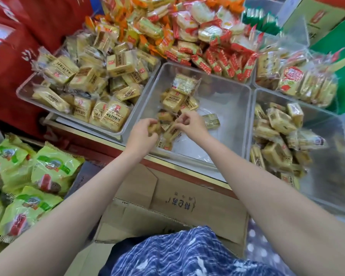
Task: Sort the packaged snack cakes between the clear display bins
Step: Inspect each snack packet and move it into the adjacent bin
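Frame centre: my left hand (145,129) and right hand (189,122) each pinch yellow clear-wrapped snack cakes (168,132) low inside the nearly bare clear plastic middle bin (233,108).

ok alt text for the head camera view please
Both hands, left hand and right hand, gather yellow snack cakes in the nearly empty middle bin. The left bin and right bin hold similar packets.
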Tool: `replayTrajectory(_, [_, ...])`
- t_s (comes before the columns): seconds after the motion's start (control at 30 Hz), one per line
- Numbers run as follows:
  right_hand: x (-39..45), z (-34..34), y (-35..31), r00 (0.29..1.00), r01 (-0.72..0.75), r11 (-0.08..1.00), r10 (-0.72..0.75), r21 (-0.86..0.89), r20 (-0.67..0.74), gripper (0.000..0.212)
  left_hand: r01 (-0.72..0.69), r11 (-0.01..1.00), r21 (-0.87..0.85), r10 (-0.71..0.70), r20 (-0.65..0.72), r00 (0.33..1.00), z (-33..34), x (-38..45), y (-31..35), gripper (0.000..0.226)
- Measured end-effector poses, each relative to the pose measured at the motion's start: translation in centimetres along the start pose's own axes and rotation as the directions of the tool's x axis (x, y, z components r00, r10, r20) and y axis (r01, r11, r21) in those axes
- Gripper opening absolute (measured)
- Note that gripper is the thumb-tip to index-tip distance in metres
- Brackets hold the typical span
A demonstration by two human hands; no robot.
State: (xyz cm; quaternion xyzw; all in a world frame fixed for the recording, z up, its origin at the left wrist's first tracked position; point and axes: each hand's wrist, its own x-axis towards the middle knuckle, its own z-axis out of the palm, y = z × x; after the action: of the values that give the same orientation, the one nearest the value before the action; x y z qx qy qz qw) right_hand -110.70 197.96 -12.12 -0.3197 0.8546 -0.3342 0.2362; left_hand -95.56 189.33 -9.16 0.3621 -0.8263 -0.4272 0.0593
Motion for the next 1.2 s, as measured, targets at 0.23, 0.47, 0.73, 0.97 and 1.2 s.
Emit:
replayTrajectory(0.23, [-5.8, -7.5, -1.0, 0.971, -0.24, 0.808, 0.212, 0.539, 0.114, 0.012, -0.131, 0.976, -0.171, 0.15, 0.103, 0.983, 2.2, -0.4, 3.7, 0.047])
replayTrajectory(0.47, [-9.6, -12.1, 1.1, 0.98, -0.199, 0.829, 0.152, 0.523, 0.132, 0.004, 0.048, 0.864, -0.502, 0.095, 0.255, 0.962, 2.4, -0.8, 7.1, 0.023])
replayTrajectory(0.73, [-9.8, -12.1, 1.1, 0.984, -0.126, 0.675, 0.179, 0.727, 0.004, 0.02, 0.16, 0.803, -0.574, 0.072, 0.36, 0.93, 2.5, -1.5, 8.5, 0.009])
replayTrajectory(0.97, [-10.4, -12.2, 1.1, 0.976, 0.012, 0.81, 0.118, 0.586, -0.182, 0.02, 0.335, 0.636, -0.695, -0.088, 0.365, 0.927, 2.3, -1.9, 7.9, 0.011])
replayTrajectory(1.2, [-11.3, -13.0, 2.1, 0.982, -0.058, 0.68, 0.172, 0.731, -0.082, 0.017, 0.287, 0.651, -0.703, -0.04, 0.346, 0.937, 2.3, -2.1, 8.6, 0.002])
